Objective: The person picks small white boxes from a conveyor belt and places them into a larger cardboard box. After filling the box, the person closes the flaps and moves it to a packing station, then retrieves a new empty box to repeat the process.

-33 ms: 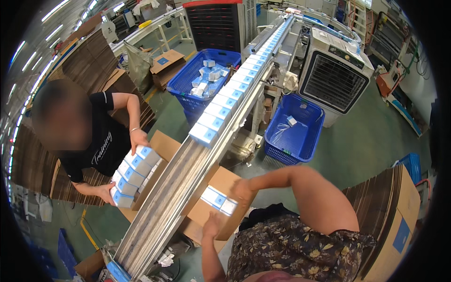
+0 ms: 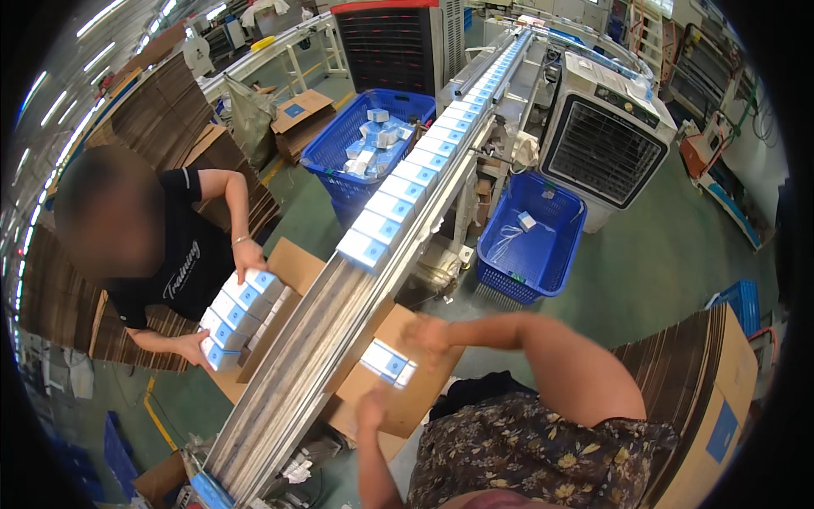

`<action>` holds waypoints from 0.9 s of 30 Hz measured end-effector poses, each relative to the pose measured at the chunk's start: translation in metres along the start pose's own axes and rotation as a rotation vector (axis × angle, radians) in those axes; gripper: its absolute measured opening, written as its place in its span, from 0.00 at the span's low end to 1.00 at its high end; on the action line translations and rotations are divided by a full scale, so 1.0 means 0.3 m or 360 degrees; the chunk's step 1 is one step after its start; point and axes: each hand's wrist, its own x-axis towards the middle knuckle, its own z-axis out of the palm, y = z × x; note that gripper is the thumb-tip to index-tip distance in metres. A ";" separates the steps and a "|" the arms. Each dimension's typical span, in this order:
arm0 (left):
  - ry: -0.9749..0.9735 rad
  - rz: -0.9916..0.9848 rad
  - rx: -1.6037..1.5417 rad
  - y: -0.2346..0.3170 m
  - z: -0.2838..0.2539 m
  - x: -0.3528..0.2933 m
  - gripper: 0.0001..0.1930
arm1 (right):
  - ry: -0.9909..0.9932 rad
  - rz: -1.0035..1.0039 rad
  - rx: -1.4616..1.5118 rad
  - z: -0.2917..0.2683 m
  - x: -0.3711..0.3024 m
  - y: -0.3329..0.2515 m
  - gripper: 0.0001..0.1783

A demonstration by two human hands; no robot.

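An open brown carton (image 2: 413, 411) stands beside the conveyor, in front of me. A short row of small white-and-blue boxes (image 2: 387, 361) lies inside it. My left hand (image 2: 371, 409) is at the carton's near left side, just below the row, its fingers smeared by motion. Over the far right part of the carton is my right hand (image 2: 428, 333), also blurred, close to the row's right side. Whether either hand grips anything does not show clearly.
A long line of similar boxes (image 2: 390, 204) rides the conveyor (image 2: 284, 386). Across it, a co-worker holds a block of boxes (image 2: 236, 316) at another carton. Blue baskets (image 2: 532, 284) stand on both sides. Flattened cartons (image 2: 678, 373) are stacked at my right.
My left hand has drawn slightly left and down, away from the row of boxes. My right hand has shifted slightly left. The conveyor boxes have advanced a little toward me.
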 end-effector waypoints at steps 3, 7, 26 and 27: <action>0.1358 0.0184 -0.0117 0.080 -0.151 -0.088 0.19 | 0.1019 0.0626 0.0491 0.165 -0.009 0.078 0.57; 0.1702 -0.0193 0.0253 0.225 -0.081 -0.133 0.28 | 0.0661 0.0708 0.1419 0.368 0.030 0.128 0.60; 0.1991 -0.1911 -0.0904 0.064 0.284 -0.353 0.24 | 0.0623 0.0062 0.1637 0.382 0.162 -0.040 0.43; 0.2172 -0.1902 -0.0937 0.067 0.283 -0.358 0.25 | 0.0575 0.0041 0.1606 0.354 0.150 -0.038 0.44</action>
